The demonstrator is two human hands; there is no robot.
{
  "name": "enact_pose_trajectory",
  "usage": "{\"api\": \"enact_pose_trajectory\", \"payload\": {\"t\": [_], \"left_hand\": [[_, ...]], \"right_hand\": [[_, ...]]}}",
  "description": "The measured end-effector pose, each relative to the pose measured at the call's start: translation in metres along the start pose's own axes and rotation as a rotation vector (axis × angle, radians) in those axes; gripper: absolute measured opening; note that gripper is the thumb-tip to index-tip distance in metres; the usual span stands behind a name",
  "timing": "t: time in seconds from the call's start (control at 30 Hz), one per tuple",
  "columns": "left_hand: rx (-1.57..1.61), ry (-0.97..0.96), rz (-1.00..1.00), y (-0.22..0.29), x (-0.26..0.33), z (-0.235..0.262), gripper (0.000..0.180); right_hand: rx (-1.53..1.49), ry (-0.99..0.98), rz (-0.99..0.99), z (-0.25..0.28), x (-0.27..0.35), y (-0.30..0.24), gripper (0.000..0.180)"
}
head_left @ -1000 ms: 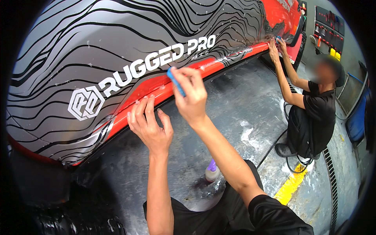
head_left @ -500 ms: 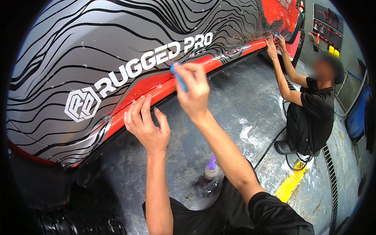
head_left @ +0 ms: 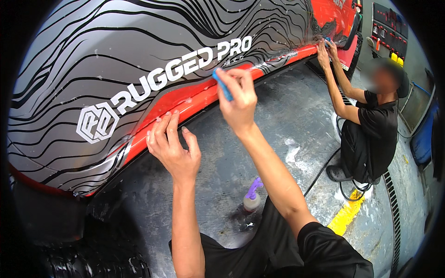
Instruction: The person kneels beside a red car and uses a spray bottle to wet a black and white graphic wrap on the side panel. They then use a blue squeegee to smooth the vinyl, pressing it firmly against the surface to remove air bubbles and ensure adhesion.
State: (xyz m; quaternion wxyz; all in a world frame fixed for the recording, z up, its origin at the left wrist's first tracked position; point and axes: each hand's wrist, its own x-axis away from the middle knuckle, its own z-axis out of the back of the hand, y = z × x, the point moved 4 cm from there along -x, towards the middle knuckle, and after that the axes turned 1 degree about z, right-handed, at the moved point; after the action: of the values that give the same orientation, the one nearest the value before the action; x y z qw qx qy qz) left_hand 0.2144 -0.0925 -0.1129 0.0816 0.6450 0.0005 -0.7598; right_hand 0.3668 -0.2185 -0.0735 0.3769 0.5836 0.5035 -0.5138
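Observation:
Pinched in my right hand [head_left: 238, 99] is a flat blue squeegee [head_left: 223, 84], its edge against the lower door panel where the grey film meets a red strip. Lower left of it, my left hand [head_left: 174, 148] is open, fingertips resting on the red sill [head_left: 190, 110] with nothing held. Grey film with black wavy lines and white lettering [head_left: 181, 69] covers the car side [head_left: 60, 88]. Small water drops dot the film. My right fingers partly hide the squeegee.
A spray bottle [head_left: 251, 202] with a purple head stands on the wet floor between my arms. At right a co-worker [head_left: 371, 125] squats, both hands at the sill's far end, one on a blue tool. A black hose [head_left: 320, 173] and drain grate [head_left: 391, 208] lie nearby.
My right hand has slid the squeegee a little to the right and up along the red strip. My left hand stays nearly in place.

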Motion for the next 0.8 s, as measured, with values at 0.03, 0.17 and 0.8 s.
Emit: {"api": "enact_pose_trajectory", "payload": {"t": [0.03,0.17,0.8], "left_hand": [[0.005,-0.002,0.004,0.001,0.0,0.0,0.052],[0.008,-0.01,0.01,0.0,0.0,0.0,0.051],[0.021,-0.017,0.009,0.003,-0.001,-0.001,0.053]], "right_hand": [[-0.002,0.003,-0.081,0.003,-0.003,0.007,0.048],[-0.003,-0.118,0.069,-0.001,0.004,-0.007,0.05],[0.112,-0.062,-0.007,0.015,-0.03,0.019,0.046]]}}
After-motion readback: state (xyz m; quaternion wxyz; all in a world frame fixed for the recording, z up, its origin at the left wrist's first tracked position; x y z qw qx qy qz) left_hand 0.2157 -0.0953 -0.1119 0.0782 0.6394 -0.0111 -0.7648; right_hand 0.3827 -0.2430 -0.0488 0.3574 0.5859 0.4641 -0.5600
